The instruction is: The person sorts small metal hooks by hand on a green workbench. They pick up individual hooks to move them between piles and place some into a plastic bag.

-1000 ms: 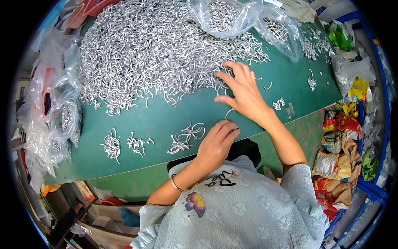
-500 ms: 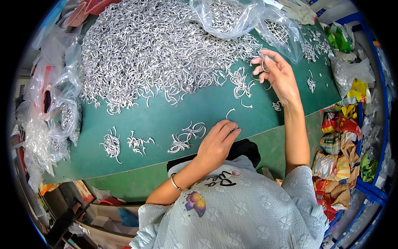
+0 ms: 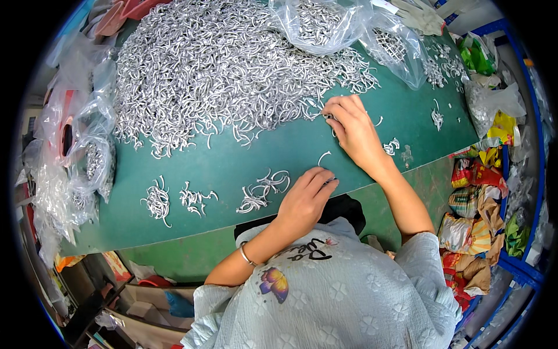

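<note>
A broad heap of silver curved metal pieces [image 3: 215, 75] covers the far part of the green table [image 3: 192, 163]. My right hand [image 3: 353, 131] is down at the heap's near right edge, its fingers curled together around a few curved pieces, mostly hidden under it. Close to the near edge rests my left hand [image 3: 303, 200], closed, with a glint of metal between thumb and fingers. One curved piece [image 3: 324, 156] lies just beyond its fingertips. To its left are three small clusters, the nearest a loose tangle of curved pieces [image 3: 253, 200].
Clear plastic bags of metal parts stand at the back [image 3: 317, 29] and along the left side [image 3: 96, 157]. A small cluster [image 3: 391, 146] lies right of my right forearm, another [image 3: 436, 118] farther right. Blue shelving [image 3: 523, 264] with packages flanks the right.
My right hand has come down and left from above the table, onto the small group of pieces beside the heap, its fingers now closed in. The left hand has stayed in place.
</note>
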The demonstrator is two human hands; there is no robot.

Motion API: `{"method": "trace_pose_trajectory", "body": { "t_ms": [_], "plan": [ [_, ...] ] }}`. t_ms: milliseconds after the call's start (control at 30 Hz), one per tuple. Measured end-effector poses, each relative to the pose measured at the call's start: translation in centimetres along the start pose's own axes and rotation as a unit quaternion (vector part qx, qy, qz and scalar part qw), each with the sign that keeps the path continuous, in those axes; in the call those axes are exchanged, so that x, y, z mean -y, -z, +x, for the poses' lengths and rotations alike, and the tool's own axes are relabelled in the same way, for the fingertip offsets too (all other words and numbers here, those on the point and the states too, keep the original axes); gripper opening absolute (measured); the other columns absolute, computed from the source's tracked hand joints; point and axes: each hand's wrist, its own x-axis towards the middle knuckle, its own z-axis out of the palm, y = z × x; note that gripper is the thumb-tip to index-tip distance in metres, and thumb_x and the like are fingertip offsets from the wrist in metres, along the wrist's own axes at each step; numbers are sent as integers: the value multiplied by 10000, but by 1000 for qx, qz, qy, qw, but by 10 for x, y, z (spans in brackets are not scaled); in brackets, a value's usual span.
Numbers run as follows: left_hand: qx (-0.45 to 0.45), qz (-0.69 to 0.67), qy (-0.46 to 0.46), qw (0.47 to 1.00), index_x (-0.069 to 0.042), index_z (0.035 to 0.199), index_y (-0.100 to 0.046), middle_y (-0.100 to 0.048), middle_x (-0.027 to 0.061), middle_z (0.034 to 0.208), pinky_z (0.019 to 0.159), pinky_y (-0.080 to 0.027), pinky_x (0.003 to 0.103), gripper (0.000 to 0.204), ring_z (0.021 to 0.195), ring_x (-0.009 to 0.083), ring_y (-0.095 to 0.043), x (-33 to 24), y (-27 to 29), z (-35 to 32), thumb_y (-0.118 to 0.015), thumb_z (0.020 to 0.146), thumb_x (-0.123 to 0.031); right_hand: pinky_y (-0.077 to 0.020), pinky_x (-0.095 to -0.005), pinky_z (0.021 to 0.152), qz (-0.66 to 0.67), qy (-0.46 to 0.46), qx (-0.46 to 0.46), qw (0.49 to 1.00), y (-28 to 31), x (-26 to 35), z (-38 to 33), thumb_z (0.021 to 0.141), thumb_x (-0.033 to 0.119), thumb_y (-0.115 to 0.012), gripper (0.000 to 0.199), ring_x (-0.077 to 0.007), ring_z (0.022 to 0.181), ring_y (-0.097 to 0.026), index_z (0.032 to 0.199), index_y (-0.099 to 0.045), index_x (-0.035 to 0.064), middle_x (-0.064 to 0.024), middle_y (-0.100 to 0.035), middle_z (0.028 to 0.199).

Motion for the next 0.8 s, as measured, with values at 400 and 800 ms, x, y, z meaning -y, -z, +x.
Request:
{"method": "trace_pose_trajectory", "body": {
  "t_ms": [400,800],
  "plan": [
    [1,4,0,1000,37,1037,-648,-602,151,1077,871,-506,408,299,1033,341,-580,1,-1,-2,-683,740,54,-528,-277,775,618,-256,-44,742,50,-32,13,952,53,-598,295,-159,961,-641,1238,-584,-19,-149,-652,1198],
    [31,4,1,1000,64,1090,-627,-572,172,1165,956,-481,415,371,1131,348,-537,3,-2,-6,-622,720,30,-415,-410,893,-23,-64,-23,997,43,11,-4,756,62,-753,172,-287,989,-581,903,-669,32,-79,-643,1003]
  ]
}}
